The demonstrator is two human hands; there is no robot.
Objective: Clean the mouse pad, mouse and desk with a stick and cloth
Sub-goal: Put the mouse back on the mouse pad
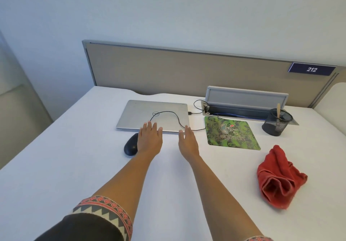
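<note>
A green patterned mouse pad [232, 133] lies flat on the white desk [56, 156], right of centre. The black mouse [130, 145] rests on the desk just left of my left hand [149, 139]. Its cable runs across the laptop lid. A crumpled red cloth [279, 179] sits near the right front. A wooden stick [278, 110] stands in a black mesh holder [277, 122] at the back right. My left hand and my right hand [188, 141] are stretched forward, flat, fingers apart, holding nothing, fingertips at the laptop's front edge.
A closed silver laptop [153, 116] lies at the back centre. A grey cable tray with its lid raised [245, 100] sits behind the mouse pad. A beige partition panel [187, 68] closes the desk's far edge.
</note>
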